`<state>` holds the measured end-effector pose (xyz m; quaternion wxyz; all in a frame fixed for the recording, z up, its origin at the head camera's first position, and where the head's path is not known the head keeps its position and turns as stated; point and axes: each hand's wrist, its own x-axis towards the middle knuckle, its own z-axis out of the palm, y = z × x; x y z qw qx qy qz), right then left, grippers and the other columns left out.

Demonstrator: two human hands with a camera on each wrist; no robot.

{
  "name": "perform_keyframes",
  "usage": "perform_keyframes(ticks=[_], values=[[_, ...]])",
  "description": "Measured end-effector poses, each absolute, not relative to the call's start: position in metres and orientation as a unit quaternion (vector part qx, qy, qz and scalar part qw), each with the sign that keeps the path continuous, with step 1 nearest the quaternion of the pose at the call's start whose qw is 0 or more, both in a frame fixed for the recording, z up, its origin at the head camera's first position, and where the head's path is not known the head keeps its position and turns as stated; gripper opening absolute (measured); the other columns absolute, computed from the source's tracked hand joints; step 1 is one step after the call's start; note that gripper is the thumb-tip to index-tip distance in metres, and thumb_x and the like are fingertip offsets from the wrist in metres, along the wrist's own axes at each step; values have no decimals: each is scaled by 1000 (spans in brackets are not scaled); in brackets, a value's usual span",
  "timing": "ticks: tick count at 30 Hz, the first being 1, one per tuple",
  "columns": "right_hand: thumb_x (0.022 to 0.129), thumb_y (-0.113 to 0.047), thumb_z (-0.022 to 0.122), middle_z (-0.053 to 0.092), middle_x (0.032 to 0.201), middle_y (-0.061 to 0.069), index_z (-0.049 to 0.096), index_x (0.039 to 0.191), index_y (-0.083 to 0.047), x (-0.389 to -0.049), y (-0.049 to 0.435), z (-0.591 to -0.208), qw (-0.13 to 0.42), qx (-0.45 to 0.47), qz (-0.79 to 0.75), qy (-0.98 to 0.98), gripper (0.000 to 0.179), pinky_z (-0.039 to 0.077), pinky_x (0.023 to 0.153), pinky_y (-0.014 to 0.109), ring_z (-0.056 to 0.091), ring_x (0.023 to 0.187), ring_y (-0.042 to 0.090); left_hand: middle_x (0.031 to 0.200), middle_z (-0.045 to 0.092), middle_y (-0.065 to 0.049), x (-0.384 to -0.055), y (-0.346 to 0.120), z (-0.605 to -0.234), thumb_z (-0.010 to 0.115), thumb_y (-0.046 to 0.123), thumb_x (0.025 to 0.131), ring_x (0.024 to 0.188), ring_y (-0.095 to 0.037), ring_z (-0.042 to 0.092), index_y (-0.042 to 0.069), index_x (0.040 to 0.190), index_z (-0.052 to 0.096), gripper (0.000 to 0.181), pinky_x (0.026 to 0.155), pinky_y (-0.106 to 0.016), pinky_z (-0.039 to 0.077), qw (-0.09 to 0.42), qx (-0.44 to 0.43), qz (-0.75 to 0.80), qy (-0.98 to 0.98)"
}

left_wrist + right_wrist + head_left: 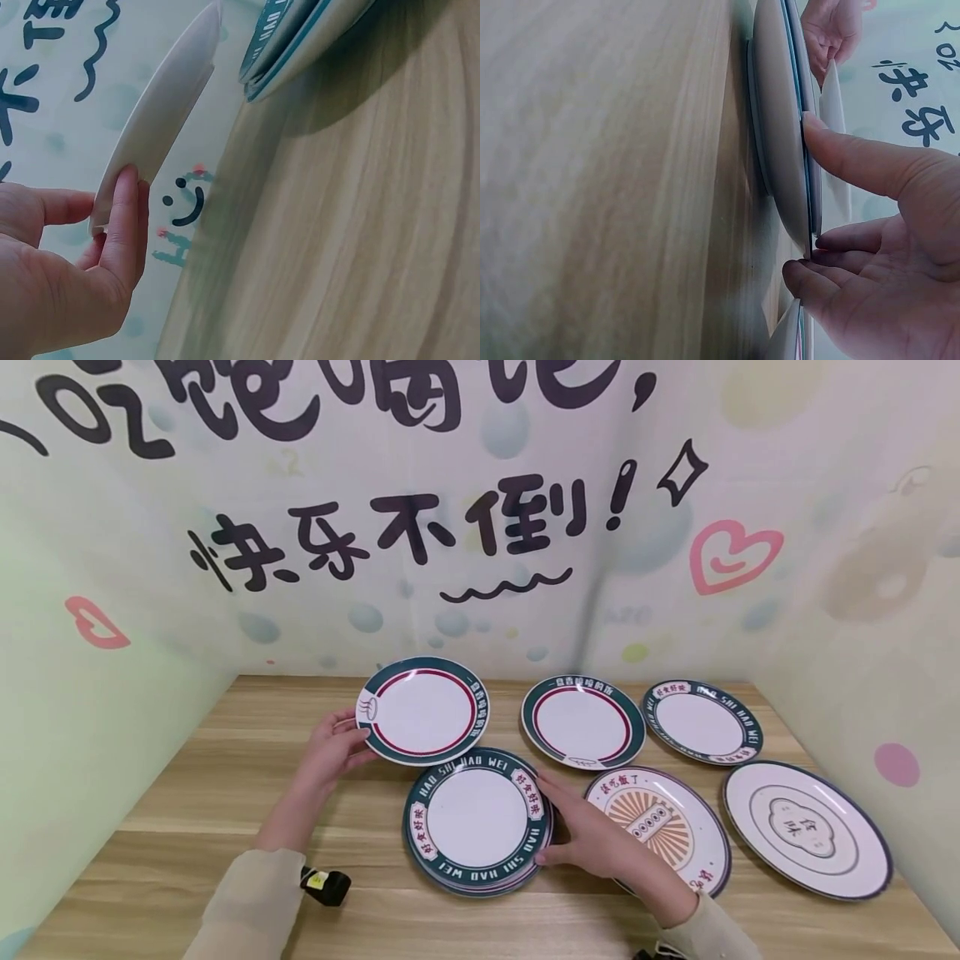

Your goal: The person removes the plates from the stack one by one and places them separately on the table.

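My left hand [335, 750] pinches the left rim of a white plate [423, 712] with a green border and a red ring. In the left wrist view this plate [154, 120] is tilted and held up off the wooden table, thumb on one face and fingers on the other. Just in front of it lies a small stack of plates [478, 817], its top one green-rimmed with white lettering. My right hand [588, 828] holds the right edge of that stack. The right wrist view shows its thumb [855, 157] and fingertips spread along the rims.
Behind and to the right lie a red-ringed plate [583, 722] and a lettered green-rimmed plate [702, 722]. Nearer are a sunburst plate [686, 810], partly behind my right hand, and a plain-patterned plate [807, 831]. A printed wall cloth [420, 618] borders the wooden table [225, 777].
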<state>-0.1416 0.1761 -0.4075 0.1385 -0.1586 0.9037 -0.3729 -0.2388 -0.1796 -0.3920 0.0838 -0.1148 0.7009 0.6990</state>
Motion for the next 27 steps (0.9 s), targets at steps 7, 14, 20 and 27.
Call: perform_keyframes(ticks=[7, 14, 20, 27], values=[[79, -22, 84, 23, 166, 16, 30, 156, -5, -142, 175, -407, 138, -157, -370, 905, 96, 24, 122, 57, 22, 152, 41, 154, 36, -22, -245, -175, -398, 48, 2, 101, 84, -5, 61, 2, 154, 22, 59, 73, -19, 60, 76, -140, 709, 687], [78, -21, 84, 23, 165, 16, 31, 156, -5, -142, 175, -408, 141, -153, -369, 906, 96, 24, 122, 57, 22, 152, 40, 154, 36, -20, -250, -174, -406, 49, 5, 102, 88, -9, 61, 6, 155, 23, 58, 73, -19, 60, 71, -163, 699, 693], [79, -20, 84, 22, 166, 14, 30, 156, -7, -143, 174, -409, 145, -145, -369, 907, 96, 25, 122, 57, 21, 153, 39, 154, 36, -20, -255, -173, -413, 49, 4, 102, 87, -9, 61, 6, 155, 23, 59, 73, -20, 61, 71, -171, 704, 685], [79, -20, 84, 23, 166, 14, 30, 157, -7, -143, 174, -409, 145, -145, -363, 909, 95, 25, 122, 56, 22, 153, 39, 155, 33, -22, -258, -171, -418, 48, 2, 101, 82, -7, 60, 2, 155, 21, 60, 71, -21, 61, 72, -175, 715, 673]])
